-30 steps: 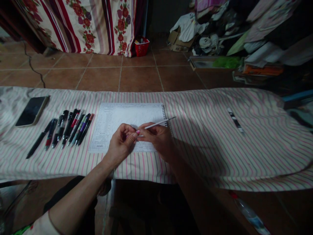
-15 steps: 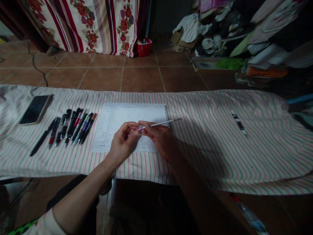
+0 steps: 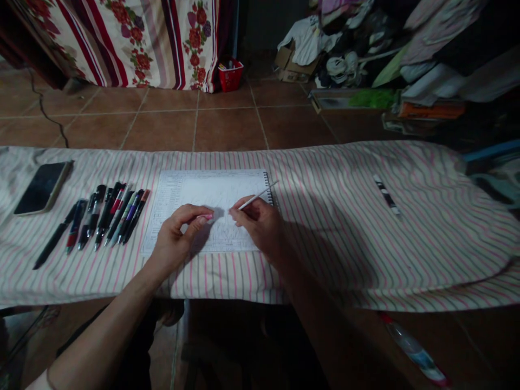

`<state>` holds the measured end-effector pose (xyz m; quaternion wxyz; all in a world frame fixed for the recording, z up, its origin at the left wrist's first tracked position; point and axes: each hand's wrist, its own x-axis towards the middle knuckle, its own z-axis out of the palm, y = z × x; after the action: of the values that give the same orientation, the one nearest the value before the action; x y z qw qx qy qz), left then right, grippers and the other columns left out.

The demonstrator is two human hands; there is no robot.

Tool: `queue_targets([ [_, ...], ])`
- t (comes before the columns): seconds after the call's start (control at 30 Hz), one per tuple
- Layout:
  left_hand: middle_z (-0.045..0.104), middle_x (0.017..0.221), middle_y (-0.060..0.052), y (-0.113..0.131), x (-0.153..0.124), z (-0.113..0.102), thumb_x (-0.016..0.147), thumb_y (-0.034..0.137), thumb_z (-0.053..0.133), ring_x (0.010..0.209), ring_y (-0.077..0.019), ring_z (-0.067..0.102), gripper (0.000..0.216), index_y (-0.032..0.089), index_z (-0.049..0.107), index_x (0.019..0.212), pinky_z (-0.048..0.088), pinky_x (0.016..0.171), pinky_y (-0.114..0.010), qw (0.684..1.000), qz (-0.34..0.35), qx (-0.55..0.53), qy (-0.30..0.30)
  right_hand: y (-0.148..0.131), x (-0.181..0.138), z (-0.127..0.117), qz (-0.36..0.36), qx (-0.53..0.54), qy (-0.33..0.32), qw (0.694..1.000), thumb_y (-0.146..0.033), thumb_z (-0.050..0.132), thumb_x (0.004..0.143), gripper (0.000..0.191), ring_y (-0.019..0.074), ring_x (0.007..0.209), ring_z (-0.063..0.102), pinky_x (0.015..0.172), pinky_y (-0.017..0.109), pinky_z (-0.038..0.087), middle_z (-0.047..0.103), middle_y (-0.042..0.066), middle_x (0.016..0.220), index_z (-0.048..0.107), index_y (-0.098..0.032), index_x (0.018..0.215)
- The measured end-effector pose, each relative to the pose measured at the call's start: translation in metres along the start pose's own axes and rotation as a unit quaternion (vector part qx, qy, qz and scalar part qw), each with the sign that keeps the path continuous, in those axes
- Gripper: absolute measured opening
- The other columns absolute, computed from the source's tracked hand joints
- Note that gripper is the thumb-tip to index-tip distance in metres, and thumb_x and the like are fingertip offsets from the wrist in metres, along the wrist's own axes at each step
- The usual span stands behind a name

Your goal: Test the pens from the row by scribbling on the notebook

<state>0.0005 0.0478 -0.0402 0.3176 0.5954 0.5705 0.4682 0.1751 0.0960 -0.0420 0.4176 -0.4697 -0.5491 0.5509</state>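
Pink piece (image 3: 208, 216) in your left hand (image 3: 174, 233), white stick (image 3: 252, 202) in your right hand (image 3: 260, 219), well apart.
Left thumb and forefinger pinch the small piece above the middle of the spiral-bound pad (image 3: 219, 187); right fingers pinch the slim, straight stick, narrow end slanting up past the wire coil. Pad is flat, pale paper with faint strokes, on wrinkled striped cloth (image 3: 345, 260). Slender, mostly black pens (image 3: 111, 214) lie side by side left of it; flat, dark-faced phone (image 3: 43, 188) beyond those.
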Motion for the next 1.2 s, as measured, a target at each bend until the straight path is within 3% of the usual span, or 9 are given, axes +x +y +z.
queue_targets([
  [0.1, 0.069, 0.087, -0.005, -0.011, 0.001, -0.005, 0.084, 0.03, 0.057, 0.086, -0.0205, 0.06, 0.015, 0.023, 0.07, 0.088, 0.045, 0.081, -0.036, 0.985, 0.058, 0.161, -0.01, 0.002, -0.001, -0.002, 0.006, -0.028, -0.002, 1.0, -0.032, 0.063, 0.075, 0.015, 0.0142, 0.065, 0.064, 0.061, 0.026, 0.05, 0.066, 0.001, 0.065, 0.062, -0.017, 0.078],
  [0.2, 0.069, 0.087, -0.006, -0.015, -0.001, -0.007, 0.086, 0.034, 0.053, 0.085, -0.021, 0.06, 0.02, 0.023, 0.069, 0.092, 0.047, 0.077, -0.036, 0.973, 0.06, 0.221, -0.018, 0.003, -0.002, -0.003, 0.017, -0.037, -0.012, 0.999, -0.04, 0.055, 0.082, 0.025, 0.016, 0.07, 0.067, 0.066, 0.029, 0.053, 0.068, 0.005, 0.072, 0.063, -0.016, 0.078],
  [0.4, 0.069, 0.091, -0.006, -0.005, -0.001, -0.011, 0.087, 0.031, 0.053, 0.087, -0.02, 0.062, 0.021, 0.022, 0.069, 0.096, 0.047, 0.079, -0.034, 0.977, 0.066, 0.203, -0.012, 0.004, -0.004, 0.001, 0.029, -0.034, -0.035, 0.998, -0.049, 0.048, 0.085, 0.037, 0.0156, 0.068, 0.067, 0.065, 0.029, 0.055, 0.069, 0.006, 0.075, 0.063, -0.016, 0.077],
  [0.6, 0.07, 0.087, -0.006, -0.014, 0.003, -0.009, 0.087, 0.034, 0.051, 0.085, -0.0226, 0.059, 0.023, 0.024, 0.071, 0.094, 0.045, 0.073, -0.034, 0.946, 0.051, 0.318, -0.019, 0.001, -0.007, 0.005, 0.074, -0.086, -0.03, 0.993, -0.045, 0.052, 0.081, 0.032, 0.011, 0.053, 0.061, 0.048, 0.021, 0.048, 0.065, 0.002, 0.064, 0.066, -0.017, 0.076],
  [0.67, 0.07, 0.087, -0.006, -0.016, 0.002, -0.01, 0.087, 0.033, 0.051, 0.084, -0.0224, 0.059, 0.022, 0.024, 0.071, 0.094, 0.045, 0.072, -0.034, 0.94, 0.046, 0.336, -0.028, 0.0, -0.007, 0.005, 0.084, -0.095, -0.036, 0.991, -0.041, 0.053, 0.081, 0.029, 0.0102, 0.049, 0.059, 0.048, 0.021, 0.047, 0.062, 0.0, 0.058, 0.067, -0.017, 0.076],
  [0.87, 0.069, 0.09, -0.006, -0.012, 0.001, -0.016, 0.086, 0.033, 0.053, 0.085, -0.0208, 0.06, 0.021, 0.024, 0.07, 0.093, 0.045, 0.075, -0.034, 0.967, 0.048, 0.251, -0.009, 0.002, -0.007, 0.004, 0.099, -0.099, -0.029, 0.99, -0.039, 0.055, 0.079, 0.027, 0.0115, 0.049, 0.061, 0.05, 0.022, 0.048, 0.062, 0.0, 0.055, 0.068, -0.016, 0.078],
  [1.2, 0.069, 0.086, -0.004, -0.018, 0.003, -0.011, 0.087, 0.032, 0.051, 0.08, -0.0205, 0.059, 0.02, 0.025, 0.07, 0.09, 0.043, 0.069, -0.032, 0.947, 0.039, 0.317, -0.015, 0.0, -0.007, 0.004, 0.107, -0.102, -0.029, 0.989, -0.034, 0.059, 0.079, 0.021, 0.011, 0.05, 0.062, 0.051, 0.02, 0.05, 0.064, 0.0, 0.056, 0.068, -0.015, 0.078],
])
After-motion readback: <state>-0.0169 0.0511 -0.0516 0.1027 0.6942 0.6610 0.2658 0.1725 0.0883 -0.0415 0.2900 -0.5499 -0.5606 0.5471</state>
